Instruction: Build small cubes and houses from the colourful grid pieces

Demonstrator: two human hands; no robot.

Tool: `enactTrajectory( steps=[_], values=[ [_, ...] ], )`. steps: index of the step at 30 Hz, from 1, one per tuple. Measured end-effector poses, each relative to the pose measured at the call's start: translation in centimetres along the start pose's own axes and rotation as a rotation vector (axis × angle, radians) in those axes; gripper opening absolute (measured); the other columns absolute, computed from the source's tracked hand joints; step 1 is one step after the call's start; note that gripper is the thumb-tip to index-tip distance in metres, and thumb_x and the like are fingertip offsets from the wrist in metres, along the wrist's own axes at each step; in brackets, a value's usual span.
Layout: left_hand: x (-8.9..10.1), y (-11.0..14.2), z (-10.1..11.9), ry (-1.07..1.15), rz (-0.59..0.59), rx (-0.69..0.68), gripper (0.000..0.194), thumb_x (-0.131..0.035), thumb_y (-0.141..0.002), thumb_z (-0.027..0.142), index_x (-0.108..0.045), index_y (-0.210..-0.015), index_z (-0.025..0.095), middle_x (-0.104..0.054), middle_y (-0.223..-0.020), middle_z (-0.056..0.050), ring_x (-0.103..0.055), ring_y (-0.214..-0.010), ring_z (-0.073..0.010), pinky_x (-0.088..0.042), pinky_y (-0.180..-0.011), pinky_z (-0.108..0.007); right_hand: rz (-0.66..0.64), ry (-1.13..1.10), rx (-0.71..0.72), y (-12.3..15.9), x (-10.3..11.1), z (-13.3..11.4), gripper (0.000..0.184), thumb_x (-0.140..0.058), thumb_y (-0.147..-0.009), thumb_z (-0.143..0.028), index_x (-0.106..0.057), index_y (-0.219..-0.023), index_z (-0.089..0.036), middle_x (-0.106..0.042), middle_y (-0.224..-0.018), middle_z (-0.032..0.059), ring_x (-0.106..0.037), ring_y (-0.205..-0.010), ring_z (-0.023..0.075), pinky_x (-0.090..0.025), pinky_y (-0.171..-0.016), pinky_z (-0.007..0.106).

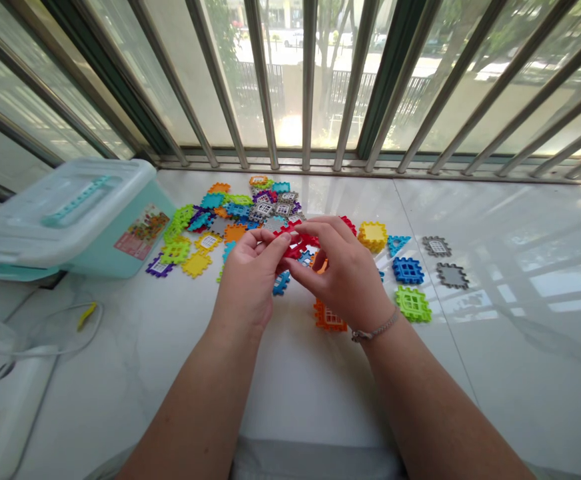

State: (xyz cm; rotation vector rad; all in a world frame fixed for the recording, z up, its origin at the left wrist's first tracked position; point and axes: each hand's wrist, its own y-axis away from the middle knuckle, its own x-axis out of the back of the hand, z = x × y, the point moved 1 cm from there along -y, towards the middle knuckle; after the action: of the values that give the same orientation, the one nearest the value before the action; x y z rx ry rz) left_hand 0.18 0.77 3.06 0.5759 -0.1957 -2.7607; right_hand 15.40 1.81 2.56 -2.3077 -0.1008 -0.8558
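Between my two hands, above the white floor, is a red interlocking plastic tile [294, 249] with notched edges. My left hand [247, 277] pinches its left side with thumb and forefinger. The fingers of my right hand [339, 267] close on its right side and partly cover it. Behind them lies a loose pile of coloured notched tiles [234, 233]. Just below my right hand rests an orange window tile [329, 317]. To its right are a yellow stack [372, 235], a blue stack [408, 271] and green window tiles [413, 304]. More red tiles [349, 225] show behind my right hand.
A teal storage box [135, 237] with a whitish lid stands at the left. Metal bars [308, 87] and a window close off the back. A blue triangle [398, 245] and two grey tiles [453, 275] lie at the right. A cable [98, 327] and a white power strip [25, 407] are at lower left.
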Motion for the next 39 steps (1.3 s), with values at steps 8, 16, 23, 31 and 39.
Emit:
enactTrajectory(
  steps=[8, 16, 23, 31, 39],
  values=[
    [0.0, 0.0, -0.2, -0.045, -0.015, 0.058, 0.036, -0.091, -0.074, 0.034, -0.064, -0.092, 0.021, -0.07, -0.085, 0.002, -0.069, -0.073, -0.0125, -0.054, -0.07, -0.024, 0.047, 0.031, -0.098, 0.0, -0.1, 0.9, 0.036, -0.08, -0.099, -0.034, -0.067, -0.131, -0.024, -0.075, -0.135, 0.0121, -0.076, -0.102, 0.0267, -0.062, -0.089, 0.042],
    [0.1, 0.1, -1.0, -0.221, -0.136, 0.021, 0.024, -0.086, -0.087, 0.037, -0.068, -0.09, 0.021, -0.073, -0.084, -0.001, -0.067, -0.076, -0.0149, -0.053, -0.071, -0.026, 0.026, 0.04, -0.141, 0.1, -0.5, 1.5, 0.035, -0.077, -0.099, -0.033, -0.068, -0.13, -0.023, -0.076, -0.131, 0.0123, -0.076, -0.101, 0.0267, -0.06, -0.088, 0.041],
    [0.4, 0.1, -1.5, -0.499, -0.237, -0.199, 0.015, -0.082, -0.096, 0.036, -0.073, -0.096, 0.024, -0.078, -0.092, -0.004, -0.07, -0.082, -0.0183, -0.053, -0.074, -0.027, -0.014, 0.059, -0.163, 0.1, -0.6, 1.8, 0.039, -0.072, -0.091, -0.022, -0.07, -0.13, -0.022, -0.079, -0.125, 0.013, -0.076, -0.102, 0.0298, -0.059, -0.085, 0.043],
    [0.5, 0.1, -1.7, -0.409, -0.256, -0.16, 0.019, -0.078, -0.1, 0.042, -0.075, -0.098, 0.023, -0.078, -0.094, -0.005, -0.071, -0.084, -0.0184, -0.054, -0.076, -0.028, -0.009, 0.026, -0.146, 0.0, -0.5, 1.4, 0.035, -0.072, -0.093, -0.025, -0.071, -0.128, -0.021, -0.079, -0.126, 0.0123, -0.076, -0.1, 0.0282, -0.059, -0.084, 0.042],
    [0.6, -0.1, -1.8, -0.337, -0.206, -0.153, 0.023, -0.083, -0.097, 0.041, -0.073, -0.108, 0.023, -0.081, -0.096, -0.006, -0.072, -0.08, -0.0174, -0.056, -0.074, -0.028, 0.019, 0.018, -0.131, -0.1, -0.3, 1.2, 0.03, -0.074, -0.095, -0.025, -0.07, -0.124, -0.022, -0.077, -0.13, 0.0116, -0.075, -0.105, 0.0274, -0.059, -0.089, 0.041]
  ],
)
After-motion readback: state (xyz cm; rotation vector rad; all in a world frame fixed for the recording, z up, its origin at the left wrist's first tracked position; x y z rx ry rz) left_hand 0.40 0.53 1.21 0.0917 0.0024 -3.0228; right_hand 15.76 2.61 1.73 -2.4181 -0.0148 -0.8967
